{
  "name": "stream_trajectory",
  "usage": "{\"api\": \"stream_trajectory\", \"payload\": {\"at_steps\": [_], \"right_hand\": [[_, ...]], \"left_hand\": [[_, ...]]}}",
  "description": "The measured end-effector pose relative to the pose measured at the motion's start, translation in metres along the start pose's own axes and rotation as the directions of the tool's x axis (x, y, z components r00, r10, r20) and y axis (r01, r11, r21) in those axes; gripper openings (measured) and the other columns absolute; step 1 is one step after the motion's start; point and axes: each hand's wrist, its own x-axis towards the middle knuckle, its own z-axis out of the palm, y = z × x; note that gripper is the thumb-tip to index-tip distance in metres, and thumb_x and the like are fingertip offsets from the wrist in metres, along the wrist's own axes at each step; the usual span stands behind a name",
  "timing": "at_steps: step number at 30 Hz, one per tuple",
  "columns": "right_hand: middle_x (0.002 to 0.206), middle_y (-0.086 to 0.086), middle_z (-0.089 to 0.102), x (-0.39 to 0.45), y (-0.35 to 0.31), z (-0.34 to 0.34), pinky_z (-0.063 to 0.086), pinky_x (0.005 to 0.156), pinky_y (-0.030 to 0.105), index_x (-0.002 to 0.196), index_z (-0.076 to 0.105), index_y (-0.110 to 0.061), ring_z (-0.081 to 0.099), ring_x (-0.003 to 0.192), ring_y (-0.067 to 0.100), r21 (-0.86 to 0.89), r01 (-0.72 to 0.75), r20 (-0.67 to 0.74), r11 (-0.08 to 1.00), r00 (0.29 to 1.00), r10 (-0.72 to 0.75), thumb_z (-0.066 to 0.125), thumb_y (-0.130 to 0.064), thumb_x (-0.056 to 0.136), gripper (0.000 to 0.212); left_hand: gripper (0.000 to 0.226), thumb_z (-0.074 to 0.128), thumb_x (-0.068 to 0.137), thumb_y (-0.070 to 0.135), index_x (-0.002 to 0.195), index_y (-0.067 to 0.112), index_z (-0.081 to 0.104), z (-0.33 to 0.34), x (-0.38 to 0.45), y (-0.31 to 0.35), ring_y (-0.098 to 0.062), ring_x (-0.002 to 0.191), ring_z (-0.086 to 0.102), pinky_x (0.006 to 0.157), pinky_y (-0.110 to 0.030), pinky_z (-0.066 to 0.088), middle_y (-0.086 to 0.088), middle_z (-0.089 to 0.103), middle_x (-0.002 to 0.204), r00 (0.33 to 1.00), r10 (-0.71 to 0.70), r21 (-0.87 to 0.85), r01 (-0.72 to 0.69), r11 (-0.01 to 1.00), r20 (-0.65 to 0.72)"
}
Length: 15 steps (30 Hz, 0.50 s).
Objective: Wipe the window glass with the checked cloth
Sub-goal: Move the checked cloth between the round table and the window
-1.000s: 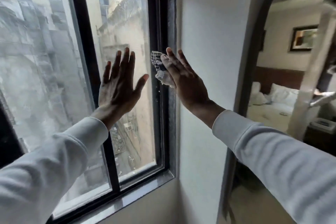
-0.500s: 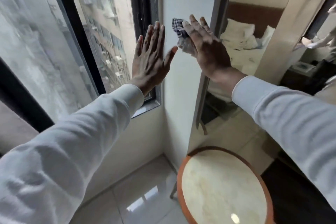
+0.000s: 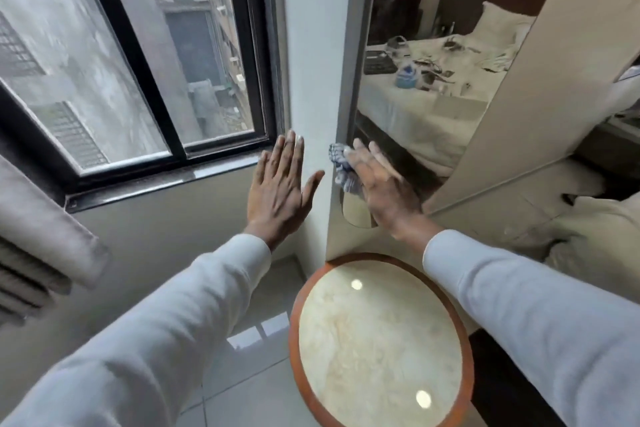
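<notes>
Left hand (image 3: 280,184) flat, fingers spread, empty, just below the black-framed window glass (image 3: 114,55). Right hand (image 3: 379,184) presses the crumpled blue-and-white checked cloth (image 3: 341,166) against the mirror panel (image 3: 433,80). No writing readable.

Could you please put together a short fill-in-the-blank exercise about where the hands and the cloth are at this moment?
1. The checked cloth is under the fingers of the ____ hand.
2. The left hand is spread flat and holds ____.
3. The right hand presses the cloth against the ____, not the window glass.
4. Below both hands stands a round ____ with an orange-brown rim.

Missing words: right; nothing; mirror; table
</notes>
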Motion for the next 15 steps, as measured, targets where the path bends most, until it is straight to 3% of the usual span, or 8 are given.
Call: {"api": "stream_trajectory", "payload": {"at_steps": [7, 11, 15], "right_hand": [[0.182, -0.006, 0.023, -0.075, 0.071, 0.153, 0.043, 0.128, 0.047, 0.172, 0.031, -0.03, 0.023, 0.168, 0.024, 0.069, -0.02, 0.288, 0.997, 0.958, -0.001, 0.05, -0.003, 0.114, 0.067], [0.184, -0.006, 0.016, -0.12, 0.117, 0.244, 0.03, 0.131, 0.031, 0.173, 0.027, -0.027, 0.015, 0.17, 0.02, 0.049, -0.02, 0.401, 0.999, 0.916, -0.001, 0.046, 0.004, 0.112, 0.071], [0.185, -0.008, 0.005, -0.147, 0.156, 0.321, 0.033, 0.131, 0.029, 0.174, 0.02, -0.027, 0.006, 0.171, 0.017, 0.014, -0.027, 0.492, 1.0, 0.87, 0.017, 0.039, 0.01, 0.11, 0.076]], "left_hand": [[0.087, -0.003, 0.108, 0.07, 0.181, 0.023, -0.008, 0.167, -0.049, 0.005, -0.016, 0.175, -0.014, 0.143, -0.042, -0.006, 0.003, -0.017, 0.188, 0.987, -0.081, 0.046, 0.075, 0.996, 0.141], [0.086, -0.01, 0.107, 0.068, 0.18, 0.022, -0.012, 0.268, -0.08, 0.007, -0.015, 0.174, -0.017, 0.143, -0.039, -0.008, 0.003, -0.022, 0.186, 0.972, -0.099, 0.06, 0.088, 0.994, 0.212], [0.087, -0.004, 0.107, 0.07, 0.179, 0.022, -0.013, 0.355, -0.098, 0.009, -0.013, 0.173, -0.019, 0.14, -0.037, -0.01, 0.006, -0.023, 0.185, 0.959, -0.083, 0.07, 0.066, 0.995, 0.27]]}}
